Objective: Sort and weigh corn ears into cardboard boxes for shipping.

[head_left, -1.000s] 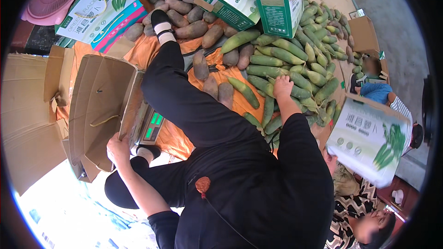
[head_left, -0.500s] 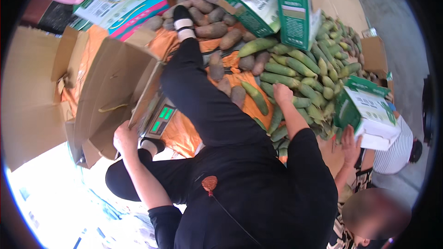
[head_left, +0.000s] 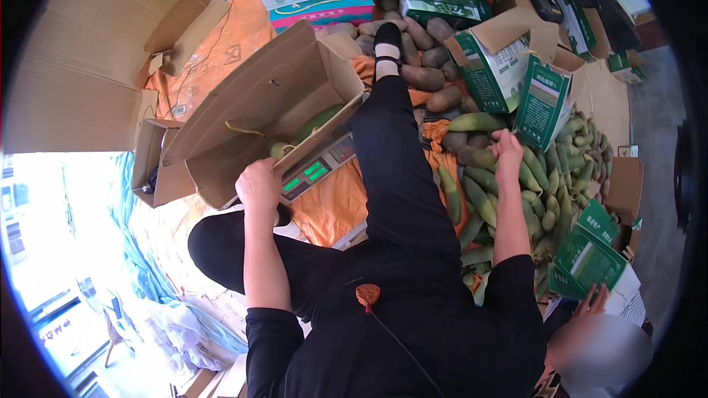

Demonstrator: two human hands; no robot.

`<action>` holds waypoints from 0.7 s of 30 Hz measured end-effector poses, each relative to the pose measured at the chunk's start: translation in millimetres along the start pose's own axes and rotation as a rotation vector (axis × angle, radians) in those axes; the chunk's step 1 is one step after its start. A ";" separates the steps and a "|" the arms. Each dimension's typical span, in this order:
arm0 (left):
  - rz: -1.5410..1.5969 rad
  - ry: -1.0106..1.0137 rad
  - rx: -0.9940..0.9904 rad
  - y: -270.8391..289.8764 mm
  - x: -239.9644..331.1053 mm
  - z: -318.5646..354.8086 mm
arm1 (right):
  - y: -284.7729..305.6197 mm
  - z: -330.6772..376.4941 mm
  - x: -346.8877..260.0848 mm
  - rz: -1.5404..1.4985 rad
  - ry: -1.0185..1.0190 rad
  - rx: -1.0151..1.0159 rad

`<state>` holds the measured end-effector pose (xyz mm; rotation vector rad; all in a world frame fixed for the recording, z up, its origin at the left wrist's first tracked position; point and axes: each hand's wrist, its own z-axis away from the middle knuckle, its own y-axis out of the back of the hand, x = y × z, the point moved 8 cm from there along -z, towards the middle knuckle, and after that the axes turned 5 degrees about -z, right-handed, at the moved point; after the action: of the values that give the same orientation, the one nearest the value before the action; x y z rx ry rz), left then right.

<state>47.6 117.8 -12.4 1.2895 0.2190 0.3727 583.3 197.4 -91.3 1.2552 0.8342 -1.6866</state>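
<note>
Down on the floor, amid an orange sheet (head_left: pixel 332 210), the person sits with one black-clad leg stretched forward. Their left hand (head_left: pixel 258 186) grips the near edge of an open brown cardboard box (head_left: pixel 251 114), fingers curled tight over the flap. That box lies tilted on a weighing scale (head_left: pixel 318 168) with a green lit display, and a few green vegetables show inside it. Their right hand (head_left: pixel 507 151) is out over the pile of green gourds (head_left: pixel 546 184) to their right, fingers bent around one gourd at the pile's near edge, though I cannot tell how firmly it is held. Brown tubers (head_left: pixel 424 77) lie heaped beyond the foot, near the green-and-white cartons (head_left: pixel 509 74). At the lower right another person's hand (head_left: pixel 594 302) touches a green carton (head_left: pixel 590 258).
</note>
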 end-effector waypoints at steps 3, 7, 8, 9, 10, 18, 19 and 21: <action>0.005 -0.007 -0.011 0.1 1.2 -0.3 | -63.0 18.1 -82.0 -0.150 0.169 -0.136; -0.013 -0.002 -0.004 0.3 -2.1 1.8 | -151.1 56.6 -172.2 -0.384 0.328 -0.454; -0.011 -0.006 -0.002 -0.2 -1.8 1.2 | -171.0 67.1 -189.3 -0.461 0.351 -0.529; -0.015 -0.003 -0.009 -1.5 -2.1 0.6 | -189.8 78.0 -205.6 -0.535 0.376 -0.600; -0.022 0.000 -0.015 -2.7 -2.3 0.1 | -207.3 85.0 -215.0 -0.585 0.386 -0.668; -0.085 -0.021 -0.017 -2.7 2.4 -1.7 | -365.9 116.5 -142.8 -0.584 0.064 -0.687; -0.085 -0.019 -0.012 1.9 0.4 2.4 | -383.6 126.1 -129.9 -0.478 0.054 -0.751; -0.092 -0.027 -0.001 1.9 -0.3 1.9 | -390.9 138.2 -139.2 -0.289 0.491 -0.605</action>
<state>47.8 116.5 -10.0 1.2780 0.2548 0.2765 191.9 271.4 89.2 1.1545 1.7385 -1.1826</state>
